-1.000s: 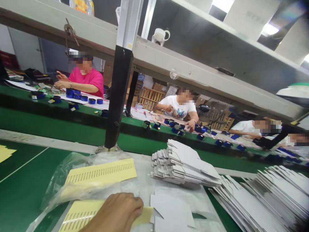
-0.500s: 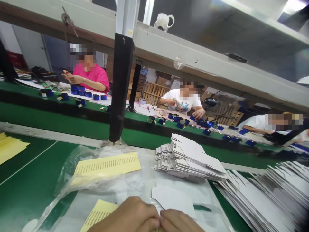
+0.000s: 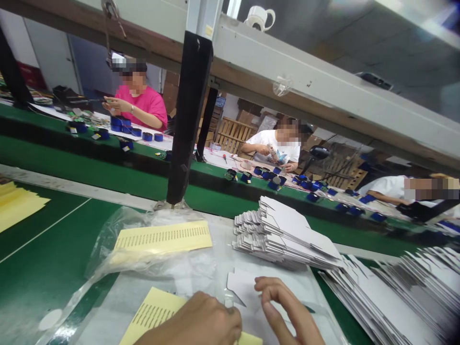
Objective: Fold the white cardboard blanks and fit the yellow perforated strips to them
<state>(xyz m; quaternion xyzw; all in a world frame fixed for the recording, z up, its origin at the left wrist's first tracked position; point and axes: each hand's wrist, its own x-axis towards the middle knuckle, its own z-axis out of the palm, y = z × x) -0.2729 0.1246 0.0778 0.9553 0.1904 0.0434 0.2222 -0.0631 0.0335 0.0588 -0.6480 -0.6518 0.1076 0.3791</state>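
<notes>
My left hand (image 3: 201, 318) lies over a yellow sheet (image 3: 153, 309) printed with rows of short dark marks, its fingers curled closed on the sheet. A yellow edge shows below its fingertips. My right hand (image 3: 289, 314) is raised just to the right, thumb and fingers apart, with nothing visible between them. Partly behind my right hand lies a flat white folded carton (image 3: 242, 287). A small clear patch shows by my left knuckles; I cannot make out what it is. Further back, another yellow sheet (image 3: 163, 239) is partly inside a clear plastic bag (image 3: 108, 244).
A stack of flat white cartons (image 3: 287, 232) stands behind my hands, with a larger fanned pile (image 3: 388, 297) at the right. Yellow sheets (image 3: 19, 206) lie far left. A black post (image 3: 189, 120) rises ahead. Co-workers sit across a green bench with blue ring-shaped parts (image 3: 271, 175).
My hands were together at the fingertips. My right hand has lifted away to the right and opened, while my left hand stays on the yellow sheet. The view has shifted slightly.
</notes>
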